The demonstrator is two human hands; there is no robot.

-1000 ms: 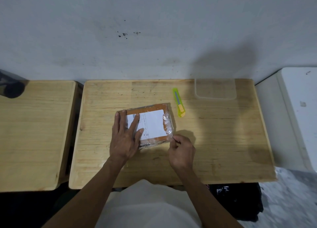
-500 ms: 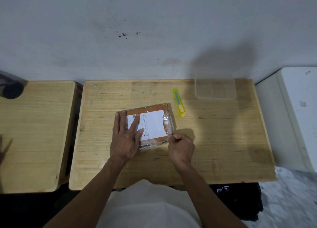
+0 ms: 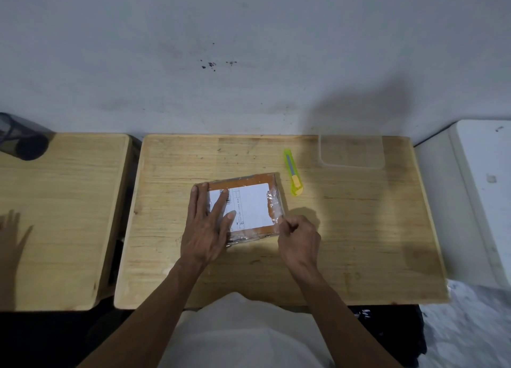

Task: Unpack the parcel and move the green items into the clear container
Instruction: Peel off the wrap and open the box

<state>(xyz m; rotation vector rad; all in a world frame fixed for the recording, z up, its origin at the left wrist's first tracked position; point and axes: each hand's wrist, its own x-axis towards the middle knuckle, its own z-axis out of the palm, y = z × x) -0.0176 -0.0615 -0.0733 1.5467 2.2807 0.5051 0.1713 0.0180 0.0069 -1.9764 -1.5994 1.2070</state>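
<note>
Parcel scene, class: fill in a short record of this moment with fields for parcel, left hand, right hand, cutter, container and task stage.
parcel: orange, plastic-wrapped, white label, parcel flat on the wooden table, unopened
left hand: left hand flat on the parcel's left part
right hand: right hand pinching wrap at the near right corner
cutter: green utility knife beside the parcel, untouched
container: clear container, far right, empty
task stage: unwrapping

A scuffed grey-white plaster wall [image 3: 249, 49] rises behind two pale wooden tables [image 3: 359, 229] set side by side — a white cabinet [image 3: 481, 196] stands at right, over mottled grey floor [image 3: 470, 326].
</note>
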